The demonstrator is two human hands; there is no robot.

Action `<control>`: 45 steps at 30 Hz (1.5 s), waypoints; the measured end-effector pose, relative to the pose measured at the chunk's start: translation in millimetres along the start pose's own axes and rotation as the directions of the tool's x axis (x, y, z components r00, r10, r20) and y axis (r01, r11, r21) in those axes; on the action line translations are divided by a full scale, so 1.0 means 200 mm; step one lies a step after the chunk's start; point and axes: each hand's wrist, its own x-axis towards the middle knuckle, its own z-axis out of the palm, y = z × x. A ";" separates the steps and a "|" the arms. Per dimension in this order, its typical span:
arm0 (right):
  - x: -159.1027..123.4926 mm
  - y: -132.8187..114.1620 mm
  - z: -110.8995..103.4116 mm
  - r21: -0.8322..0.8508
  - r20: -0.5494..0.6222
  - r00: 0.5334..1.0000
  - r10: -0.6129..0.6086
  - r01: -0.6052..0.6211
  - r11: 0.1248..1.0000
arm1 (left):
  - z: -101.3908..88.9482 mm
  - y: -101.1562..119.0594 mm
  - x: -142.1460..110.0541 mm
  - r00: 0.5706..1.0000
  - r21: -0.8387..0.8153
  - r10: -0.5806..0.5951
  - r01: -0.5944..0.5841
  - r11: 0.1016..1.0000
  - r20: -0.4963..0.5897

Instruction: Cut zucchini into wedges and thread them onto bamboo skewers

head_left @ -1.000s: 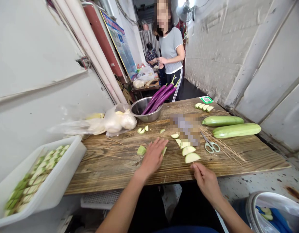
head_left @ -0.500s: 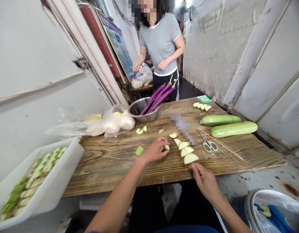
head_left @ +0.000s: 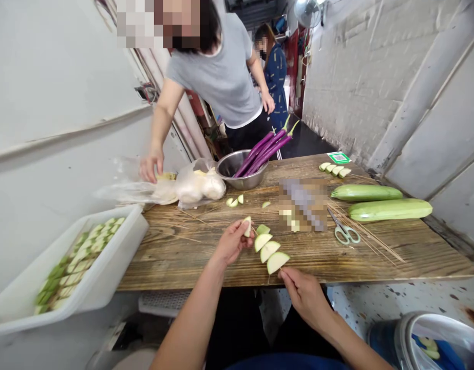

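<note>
Slices are seen, in the head view, threaded on a stick over the bench — its long axis slanting forward and leftward from the right hand. Its near end is pinched there; another slice is gripped by the left hand — fingers curled, beside the far end.

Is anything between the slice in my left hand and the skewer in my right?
Nothing visible: the pale, green-edged zucchini slice in your left hand is close to the thin wooden skewer; contact is unclear.
</note>
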 end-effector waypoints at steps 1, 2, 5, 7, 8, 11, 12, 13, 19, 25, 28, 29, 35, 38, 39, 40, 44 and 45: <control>0.00 -0.01 0.01 0.001 0.006 1.000 -0.007 0.007 1.000 | -0.02 0.01 -0.01 1.000 0.006 0.016 -0.016 1.000 -0.011; 0.00 -0.02 0.01 0.004 0.009 1.000 -0.011 0.011 1.000 | -0.03 0.01 -0.02 1.000 0.004 0.022 -0.022 1.000 -0.019; 0.00 -0.03 0.02 0.013 0.025 1.000 -0.016 0.016 1.000 | -0.05 0.03 -0.04 0.999 -0.029 0.002 -0.003 1.000 -0.036; 0.00 -0.03 0.03 0.012 0.041 0.999 -0.015 0.014 1.000 | -0.06 0.03 -0.05 0.999 -0.059 -0.025 0.023 0.998 -0.026; 0.00 -0.03 0.03 0.009 0.046 0.999 -0.013 0.013 1.000 | -0.06 0.04 -0.05 0.999 -0.070 -0.032 0.031 0.997 -0.015; 0.00 -0.03 0.03 -0.002 0.043 0.999 -0.017 0.018 1.000 | -0.05 0.04 -0.05 0.999 -0.089 -0.048 0.047 0.995 -0.009; 0.00 -0.03 0.03 -0.005 0.041 0.999 -0.018 0.018 1.000 | -0.05 0.05 -0.05 0.998 -0.099 -0.059 0.057 0.993 -0.014; 0.00 -0.03 0.03 -0.007 0.041 0.999 -0.017 0.018 1.000 | -0.05 0.05 -0.05 0.997 -0.112 -0.071 0.069 0.991 -0.019; -0.01 -0.04 0.03 0.003 0.049 0.999 -0.017 0.017 1.000 | -0.02 0.04 -0.06 0.992 -0.204 -0.061 0.038 0.978 -0.107; -0.04 -0.03 0.03 -0.012 0.073 0.997 0.020 -0.019 1.000 | -0.03 0.02 -0.03 0.982 -0.246 -0.064 0.019 0.969 -0.178; -0.04 -0.03 0.02 -0.031 0.081 0.996 0.028 -0.025 0.999 | -0.03 0.02 -0.03 0.976 -0.246 -0.087 0.036 0.969 -0.199; -0.04 -0.03 0.02 -0.033 0.083 0.996 0.026 -0.023 0.999 | -0.03 0.02 -0.04 0.975 -0.245 -0.095 0.044 0.968 -0.203; -0.04 -0.04 0.02 -0.022 0.093 0.995 0.022 -0.020 1.000 | -0.01 0.04 -0.04 0.968 -0.225 -0.109 0.057 0.973 -0.225; -0.05 -0.03 0.02 -0.022 0.096 0.995 0.021 -0.019 1.000 | 0.00 0.04 -0.04 0.965 -0.215 -0.110 0.058 0.975 -0.238; -0.05 -0.03 0.02 -0.025 0.100 0.995 0.021 -0.019 1.000 | 0.00 0.05 -0.05 0.965 -0.212 -0.112 0.061 0.975 -0.239; -0.05 -0.03 0.02 -0.030 0.103 0.994 0.023 -0.020 0.999 | 0.00 0.05 -0.05 0.964 -0.212 -0.114 0.063 0.975 -0.239; -0.04 -0.03 0.03 -0.048 0.102 0.995 0.021 -0.016 0.999 | 0.00 0.05 -0.05 0.964 -0.211 -0.121 0.070 0.975 -0.237; -0.04 -0.03 0.03 -0.050 0.097 0.995 0.018 -0.013 0.999 | 0.00 0.04 -0.04 0.964 -0.211 -0.120 0.070 0.975 -0.237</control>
